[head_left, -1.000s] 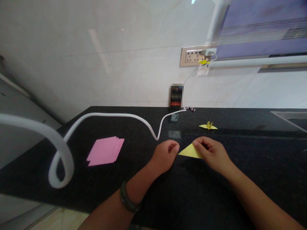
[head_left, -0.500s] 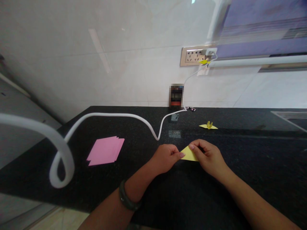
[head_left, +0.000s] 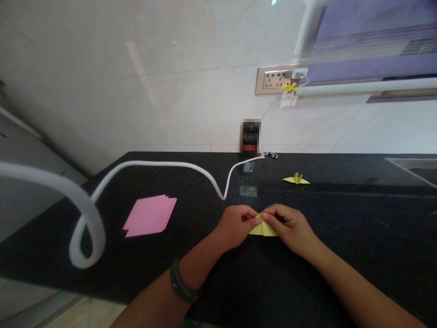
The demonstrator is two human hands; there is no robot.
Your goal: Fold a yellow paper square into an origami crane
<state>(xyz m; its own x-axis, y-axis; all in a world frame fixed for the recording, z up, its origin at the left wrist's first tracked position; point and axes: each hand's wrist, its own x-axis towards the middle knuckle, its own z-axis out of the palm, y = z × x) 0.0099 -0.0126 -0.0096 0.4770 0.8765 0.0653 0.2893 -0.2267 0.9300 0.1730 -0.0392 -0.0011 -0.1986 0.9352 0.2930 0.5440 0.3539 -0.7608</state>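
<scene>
A folded piece of yellow paper [head_left: 263,229], roughly triangular with a line down its middle, is pinched between both hands just above the dark countertop. My left hand [head_left: 238,227] grips its upper left part between thumb and fingers; a dark bangle circles that wrist. From the other side my right hand [head_left: 288,225] pinches the top of the paper, thumb on the front, the two thumbs nearly touching. My fingers cover the upper edges. Beyond the right hand lies a folded yellow paper crane [head_left: 297,179] with its wings spread.
A stack of pink paper squares [head_left: 150,215] lies on the black countertop [head_left: 191,187] at left. A thick white cable [head_left: 177,163] loops across the left and middle. A pixelated upright object [head_left: 251,137] leans on the wall below a socket panel [head_left: 273,80]. A sink edge [head_left: 409,171] shows at right.
My right hand has moved left, close to my left hand. The yellow paper now shows two halves with a line between them, where one flat triangle showed before.
</scene>
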